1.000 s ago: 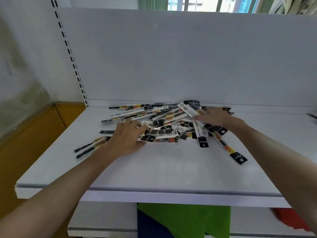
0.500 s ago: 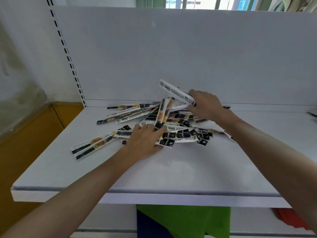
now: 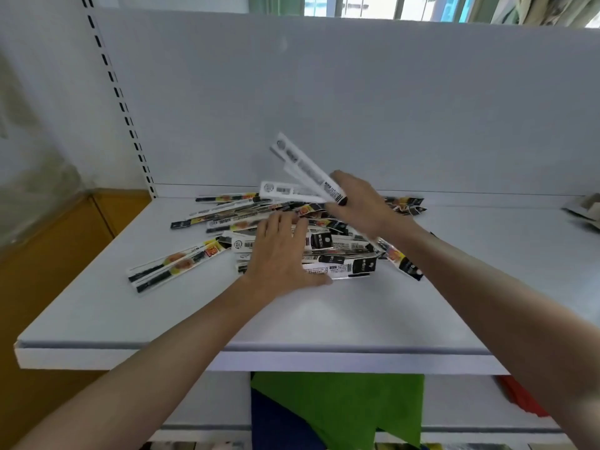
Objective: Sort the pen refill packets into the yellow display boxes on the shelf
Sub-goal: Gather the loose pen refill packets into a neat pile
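The right hand [image 3: 360,203] is gripping a few white pen refill packets [image 3: 306,168], its fingers curled round their lower ends. The packets are fanning up and to the left, clear of the heap and in front of the white back panel [image 3: 357,92]. How many it is holding cannot be told exactly.

The left hand [image 3: 279,258] is lying flat with its fingers straight and slightly spread. Its palm is pressing down on the near side of the pile of pen refill packets [image 3: 341,245] and its thumb is reaching out to the right along the front edge of the pile.

Half a second ago a packet was standing on edge at the left fingertips. Now it is no longer upright, and the left hand is sitting further in over the pile. A second ago both hands were lying low among the packets, and the right one has since come up with its catch.

The pile is resting toward the back of the white shelf [image 3: 324,319], between the two hands and under them. Two loose packets [image 3: 175,264] are lying side by side to the left, apart from the pile. A slotted upright [image 3: 120,99] is running up at the left of the back panel. A green cloth [image 3: 337,404] is lying on the shelf below.
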### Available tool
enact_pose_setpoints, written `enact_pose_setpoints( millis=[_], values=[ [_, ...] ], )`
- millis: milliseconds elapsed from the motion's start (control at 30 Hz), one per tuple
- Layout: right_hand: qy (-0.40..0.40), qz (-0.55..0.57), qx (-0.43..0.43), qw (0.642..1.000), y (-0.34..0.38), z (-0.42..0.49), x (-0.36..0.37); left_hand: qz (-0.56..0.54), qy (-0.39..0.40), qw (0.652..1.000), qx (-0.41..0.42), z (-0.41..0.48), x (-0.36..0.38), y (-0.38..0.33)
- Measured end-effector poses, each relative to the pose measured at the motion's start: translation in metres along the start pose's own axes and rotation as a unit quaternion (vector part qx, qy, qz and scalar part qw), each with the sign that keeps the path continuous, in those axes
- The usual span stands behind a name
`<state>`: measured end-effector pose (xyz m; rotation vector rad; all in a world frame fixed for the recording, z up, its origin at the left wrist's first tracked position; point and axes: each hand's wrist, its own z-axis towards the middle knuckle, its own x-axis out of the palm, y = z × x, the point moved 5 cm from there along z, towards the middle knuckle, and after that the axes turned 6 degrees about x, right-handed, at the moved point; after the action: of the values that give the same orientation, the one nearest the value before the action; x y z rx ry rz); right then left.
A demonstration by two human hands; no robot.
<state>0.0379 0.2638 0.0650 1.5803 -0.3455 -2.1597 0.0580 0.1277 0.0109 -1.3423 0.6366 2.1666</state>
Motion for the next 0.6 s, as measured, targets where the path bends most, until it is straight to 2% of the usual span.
enact_pose_setpoints(
  millis=[100, 200, 300, 400, 433, 500, 533, 600],
  values=[
    [0.084, -0.098, -0.046, 0.99, -0.001, 0.001, 0.028, 0.033, -0.07, 0.996, 0.035, -0.011, -0.007, 0.001],
    [0.089, -0.134, -0.046, 0.986, -0.01, 0.0, 0.035, 0.035, -0.099, 0.993, 0.055, -0.024, -0.008, 0.007],
    [0.154, -0.138, -0.02, 0.978, -0.024, -0.007, 0.035, 0.004, -0.099, 0.993, 0.061, -0.035, -0.007, 0.009],
    [0.18, -0.08, 0.064, 0.978, -0.038, -0.021, 0.023, -0.108, -0.091, 0.989, 0.054, -0.041, -0.013, 0.023],
    [0.17, -0.053, 0.091, 0.98, -0.044, -0.026, 0.017, -0.141, -0.099, 0.985, 0.026, -0.044, -0.017, 0.037],
    [0.167, -0.032, 0.135, 0.976, -0.061, -0.036, 0.006, -0.157, -0.111, 0.978, -0.08, -0.051, -0.021, 0.079],
    [0.179, -0.037, 0.153, 0.971, -0.069, -0.043, 0.004, -0.148, -0.08, 0.975, -0.145, -0.057, -0.018, 0.104],
    [0.205, -0.048, 0.183, 0.96, -0.084, -0.054, 0.003, -0.138, 0.045, 0.958, -0.245, -0.076, -0.004, 0.144]
  ],
)
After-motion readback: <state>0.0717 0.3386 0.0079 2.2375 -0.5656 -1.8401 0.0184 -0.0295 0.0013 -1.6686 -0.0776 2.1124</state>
